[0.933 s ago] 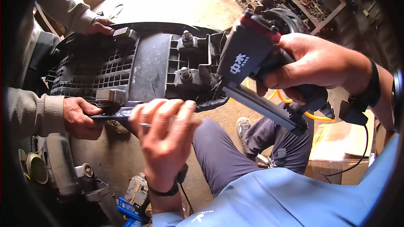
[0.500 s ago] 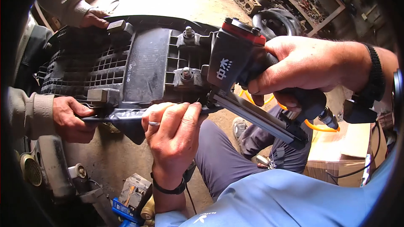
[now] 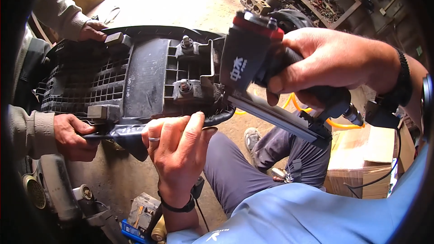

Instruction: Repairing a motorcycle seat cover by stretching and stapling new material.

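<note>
Head view: the bare right hand [image 3: 316, 65], a dark band at its wrist, has its grip wrapped around the handle of a black-and-red air stapler with a long grey metal magazine [image 3: 251, 54]; the nose is at the right end of a long, ribbed black plastic seat base [image 3: 144, 79], though I cannot tell whether they touch. With a ringed finger, the bare left hand [image 3: 176, 147] has a narrow grip, pinching the shiny black sheet cover [image 3: 120, 132] along the base's near edge. Another person's two hands [image 3: 72, 136] hold the base's left part. An orange coiled hose [image 3: 289, 104] runs behind the stapler, near a brown cardboard box [image 3: 361, 165].
</note>
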Demonstrator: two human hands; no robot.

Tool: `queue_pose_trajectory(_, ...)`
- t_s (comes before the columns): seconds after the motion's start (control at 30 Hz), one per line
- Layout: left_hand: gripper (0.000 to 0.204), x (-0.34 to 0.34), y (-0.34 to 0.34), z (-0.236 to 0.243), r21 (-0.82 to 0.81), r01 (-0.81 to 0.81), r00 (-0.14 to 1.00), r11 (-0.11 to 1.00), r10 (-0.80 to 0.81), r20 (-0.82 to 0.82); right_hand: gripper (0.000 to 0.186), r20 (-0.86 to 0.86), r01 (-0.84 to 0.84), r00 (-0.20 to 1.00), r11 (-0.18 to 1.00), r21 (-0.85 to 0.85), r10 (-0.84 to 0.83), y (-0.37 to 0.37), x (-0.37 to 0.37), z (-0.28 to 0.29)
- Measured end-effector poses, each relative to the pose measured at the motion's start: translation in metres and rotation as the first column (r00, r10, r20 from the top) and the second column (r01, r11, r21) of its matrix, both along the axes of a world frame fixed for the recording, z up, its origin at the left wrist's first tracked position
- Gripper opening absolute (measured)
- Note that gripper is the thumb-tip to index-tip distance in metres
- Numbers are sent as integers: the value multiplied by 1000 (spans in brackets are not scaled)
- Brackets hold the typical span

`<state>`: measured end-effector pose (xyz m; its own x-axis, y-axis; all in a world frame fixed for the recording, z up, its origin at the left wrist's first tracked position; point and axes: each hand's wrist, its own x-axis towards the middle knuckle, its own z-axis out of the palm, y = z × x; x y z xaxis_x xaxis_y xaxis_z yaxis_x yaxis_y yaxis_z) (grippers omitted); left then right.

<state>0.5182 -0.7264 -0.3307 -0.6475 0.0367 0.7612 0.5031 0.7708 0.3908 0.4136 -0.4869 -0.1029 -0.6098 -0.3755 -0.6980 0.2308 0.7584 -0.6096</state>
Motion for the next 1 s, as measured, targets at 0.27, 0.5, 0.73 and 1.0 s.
queue_pose_trajectory(0.27,40,4,0,-5,-30,-60,998,998,61,11,39,-45,-221,971,952,212,236,-20,-14,-7)
queue_pose_trajectory(0.5,39,3,1,-4,-29,-54,998,998,55,7,30,-25,-251,961,904,346,277,-41,-19,3)
queue_pose_trajectory(0.73,40,2,0,-6,-11,-65,998,998,65,5,30,6,-259,965,941,219,264,-44,-16,6)
queue_pose_trajectory(1.0,46,7,-7,8,-2,-7,998,1000,7,64,34,-342,-82,940,969,-233,-3,45,4,-8)
